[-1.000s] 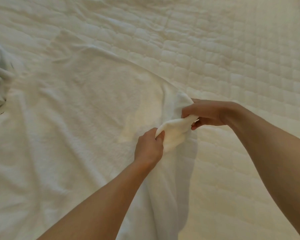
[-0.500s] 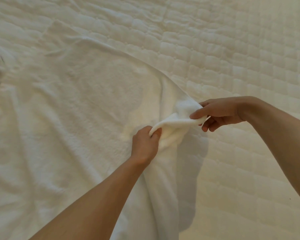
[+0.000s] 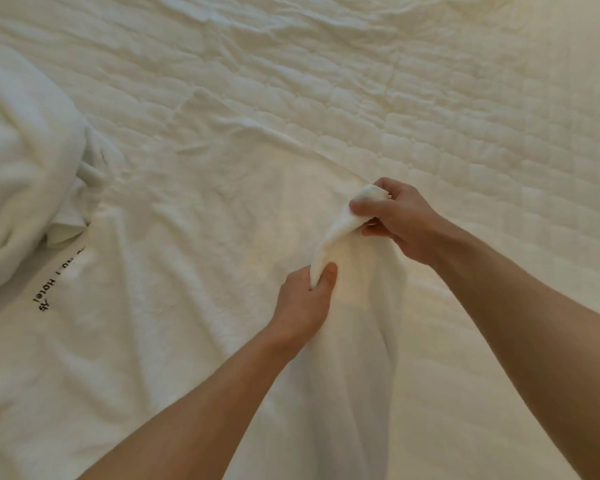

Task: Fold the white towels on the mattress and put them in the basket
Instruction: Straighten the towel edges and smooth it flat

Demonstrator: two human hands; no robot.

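A large white towel lies spread over the quilted mattress, with black "Hotel" lettering near its left side. Its right edge is lifted off the bed between both hands. My left hand pinches the edge lower down, thumb on top. My right hand grips the same edge higher up, near a corner that pokes out above my fingers. The cloth hangs in a fold between and below the hands. No basket is in view.
A heap of more white towels is bunched at the left edge, partly over the spread towel. Bare wrinkled mattress stretches behind and to the right of my hands.
The view has swung left, bringing the towel heap and lettering into sight. My right hand has slid along the edge to the corner and lifted it higher; the left hand keeps its grip.
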